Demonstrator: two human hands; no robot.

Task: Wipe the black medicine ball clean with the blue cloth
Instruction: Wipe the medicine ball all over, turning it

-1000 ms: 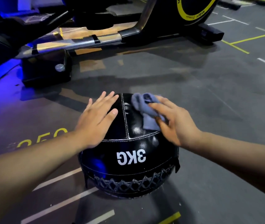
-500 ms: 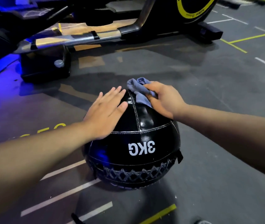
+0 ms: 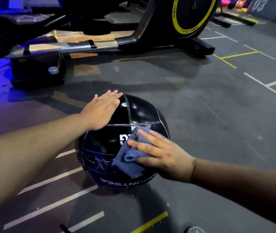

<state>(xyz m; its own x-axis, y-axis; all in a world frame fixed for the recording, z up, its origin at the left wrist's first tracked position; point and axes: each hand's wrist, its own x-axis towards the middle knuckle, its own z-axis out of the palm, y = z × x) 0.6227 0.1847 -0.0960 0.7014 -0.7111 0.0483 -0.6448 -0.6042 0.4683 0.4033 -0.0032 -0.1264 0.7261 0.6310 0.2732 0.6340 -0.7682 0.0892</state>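
Blue cloth pressed to the near face of the ball on the gym floor.

The black medicine ball (image 3: 139, 113) sits on the floor (image 3: 201, 115) among painted lines, in front of an exercise machine (image 3: 100, 46). The left hand (image 3: 100, 113) lies flat on its upper left, grip apart. The right hand (image 3: 160, 155), grip also apart, presses the blue cloth (image 3: 130, 165) to its near right face. The ball looks heavy, glossy and apt to roll, so steadying it from the top suits.

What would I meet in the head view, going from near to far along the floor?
Yellow floor stripe → right hand → left hand → black support block → yellow-rimmed flywheel.
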